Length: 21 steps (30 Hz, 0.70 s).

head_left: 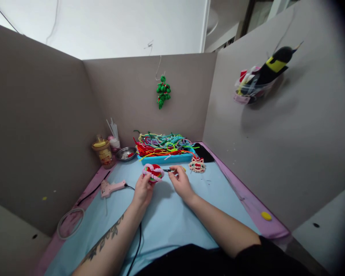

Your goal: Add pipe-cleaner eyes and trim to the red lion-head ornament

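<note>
On mat (166, 214), mid-desk, between cardboard walls: grips piece (153, 172) in left hand (143, 189), fingers closed round its lower edge. Holds it just above mat, red middle and fuzzy pink-white rim facing up. Rests right hand (181, 183) just right of piece, fingers drawn narrow over thin dark tool (168, 170) lying flat between both hands. Cannot tell whether pinched or merely touched.

Behind hands, against back wall: blue tray (166, 158) heaped with pipe cleaners (161, 145) in many colours. Right of tray, near right hand but apart: small red-white craft (197, 165) on mat. Left of left hand: pink glue gun (112, 188) on its side, black cord trailing toward body. Far left corner: steel bowl (125, 153) beside capped jar (104, 152). Near left edge: clear ring (71, 223). High on back wall: green ornament (163, 91) on a wire hook.
</note>
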### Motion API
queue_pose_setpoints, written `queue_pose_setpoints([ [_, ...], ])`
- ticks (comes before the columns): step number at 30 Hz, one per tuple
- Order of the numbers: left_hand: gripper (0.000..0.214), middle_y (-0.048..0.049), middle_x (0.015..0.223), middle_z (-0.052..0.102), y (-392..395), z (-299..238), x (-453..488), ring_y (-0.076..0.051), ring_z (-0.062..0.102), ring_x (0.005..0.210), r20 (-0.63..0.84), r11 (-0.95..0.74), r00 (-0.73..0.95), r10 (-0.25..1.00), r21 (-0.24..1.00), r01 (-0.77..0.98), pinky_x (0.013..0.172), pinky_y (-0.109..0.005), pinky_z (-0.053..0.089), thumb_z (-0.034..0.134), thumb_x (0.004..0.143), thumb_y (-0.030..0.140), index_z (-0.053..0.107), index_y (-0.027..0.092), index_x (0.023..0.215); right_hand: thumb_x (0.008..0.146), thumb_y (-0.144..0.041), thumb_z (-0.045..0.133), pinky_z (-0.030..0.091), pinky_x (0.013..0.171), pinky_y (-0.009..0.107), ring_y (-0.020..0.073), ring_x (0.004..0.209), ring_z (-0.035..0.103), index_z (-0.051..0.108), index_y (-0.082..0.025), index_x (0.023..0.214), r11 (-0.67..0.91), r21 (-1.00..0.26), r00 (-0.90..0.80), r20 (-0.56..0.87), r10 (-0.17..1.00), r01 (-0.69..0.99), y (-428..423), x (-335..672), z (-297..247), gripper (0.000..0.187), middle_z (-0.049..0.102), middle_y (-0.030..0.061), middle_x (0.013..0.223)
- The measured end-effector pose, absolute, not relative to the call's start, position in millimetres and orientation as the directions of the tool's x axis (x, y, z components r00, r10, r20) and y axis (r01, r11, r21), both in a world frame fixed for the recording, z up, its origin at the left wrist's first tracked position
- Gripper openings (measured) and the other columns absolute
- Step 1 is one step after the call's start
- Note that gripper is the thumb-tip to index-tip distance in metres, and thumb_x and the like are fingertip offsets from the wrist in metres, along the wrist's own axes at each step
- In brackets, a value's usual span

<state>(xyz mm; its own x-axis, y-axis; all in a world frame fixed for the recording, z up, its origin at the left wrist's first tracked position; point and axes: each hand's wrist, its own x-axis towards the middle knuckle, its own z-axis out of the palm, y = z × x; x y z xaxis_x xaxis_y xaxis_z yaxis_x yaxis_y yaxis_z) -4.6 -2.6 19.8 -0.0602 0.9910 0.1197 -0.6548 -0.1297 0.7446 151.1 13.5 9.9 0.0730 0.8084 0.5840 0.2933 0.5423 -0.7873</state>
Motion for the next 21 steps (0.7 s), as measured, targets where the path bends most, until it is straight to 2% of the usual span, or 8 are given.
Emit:
queue_pose_setpoints([
  [7,0.029,-0.0058,0.098,0.068,0.3,16.1,-6.0,-0.017,0.064,0.090,0.083,-0.089,-0.042,0.996,0.698,-0.710,0.079,-0.027,0.050,0.068,0.074,0.025,0.062,0.015,0.100,0.073,-0.029,0.057,0.044,0.069,0.028,0.0159,0.077,0.054,0.059,-0.019,0.090,0.356,-0.929,0.000,0.357,0.934,0.104,19.2,144.8,2.1,0.020,0.062,0.0040,0.089],
  [11,0.025,-0.0065,0.100,0.068,-0.6,15.9,-6.0,-0.017,0.063,0.092,0.069,-0.058,-0.013,0.998,0.701,-0.711,0.080,-0.027,0.050,0.066,0.076,0.025,0.063,0.015,0.099,0.066,-0.029,0.060,0.035,0.050,0.023,0.0135,0.062,0.053,0.056,-0.019,0.093,0.037,-0.987,-0.132,0.058,0.990,-0.154,19.9,141.4,2.0,0.030,0.064,0.0011,0.075],
  [13,0.025,-0.0063,0.100,0.068,-1.6,16.0,-5.4,-0.017,0.063,0.091,0.064,-0.045,0.001,0.998,0.707,-0.706,0.079,-0.027,0.051,0.067,0.075,0.025,0.063,0.015,0.098,0.062,-0.028,0.062,0.030,0.046,0.021,0.0121,0.056,0.051,0.055,-0.019,0.095,-0.066,-0.965,-0.180,-0.021,0.984,-0.252,19.5,140.2,3.7,0.035,0.063,-0.0007,0.069],
  [17,0.029,-0.0048,0.099,0.068,-4.3,17.0,-3.2,-0.015,0.064,0.088,0.036,-0.001,0.037,0.999,0.729,-0.685,0.077,-0.025,0.051,0.069,0.073,0.025,0.062,0.017,0.101,0.056,-0.022,0.065,0.025,0.043,0.020,0.0081,0.046,0.043,0.055,-0.019,0.090,-0.082,-0.924,-0.169,-0.019,0.985,-0.373,19.3,140.1,7.1,0.035,0.054,-0.0063,0.056],
  [21,0.033,-0.0023,0.096,0.068,-6.5,17.9,-0.7,-0.013,0.064,0.084,0.006,0.020,0.037,0.999,0.747,-0.664,0.075,-0.023,0.050,0.072,0.070,0.026,0.061,0.018,0.100,0.054,-0.018,0.063,0.023,0.043,0.019,0.0058,0.044,0.038,0.054,-0.018,0.088,-0.040,-0.910,-0.148,0.023,0.989,-0.412,21.1,141.6,6.8,0.035,0.051,-0.0077,0.055],
])
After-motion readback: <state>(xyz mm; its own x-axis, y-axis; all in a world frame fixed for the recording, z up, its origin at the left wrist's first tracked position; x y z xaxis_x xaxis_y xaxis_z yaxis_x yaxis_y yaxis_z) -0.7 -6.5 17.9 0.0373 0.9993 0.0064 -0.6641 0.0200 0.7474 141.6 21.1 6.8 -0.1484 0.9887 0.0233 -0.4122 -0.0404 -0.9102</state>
